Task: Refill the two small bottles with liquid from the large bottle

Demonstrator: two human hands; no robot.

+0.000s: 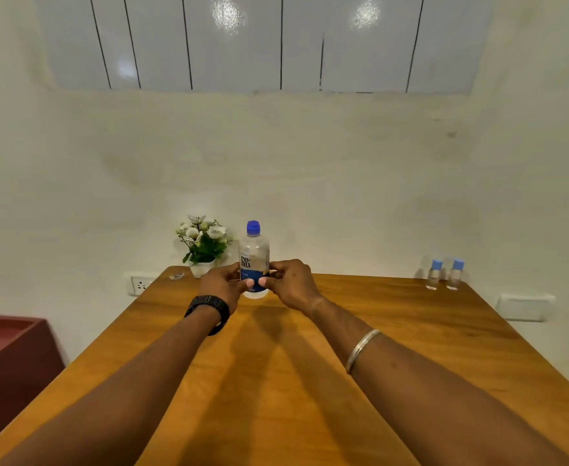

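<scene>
The large bottle (253, 253) is clear with a blue cap and a blue-and-white label. It stands upright at the far middle of the wooden table (310, 381). My left hand (222, 284) grips its lower part from the left and my right hand (293, 280) grips it from the right, thumbs meeting on the label. The cap is on. Two small clear bottles with light blue caps stand side by side at the table's far right corner: one (433, 274) and the other (455, 274). Both are capped and well away from my hands.
A white pot of white flowers (204, 245) stands just left of the large bottle. A small shiny scrap (176, 276) lies at the far left corner. Wall sockets (140, 284) sit beside the table. A dark red cabinet (7, 358) stands to the left.
</scene>
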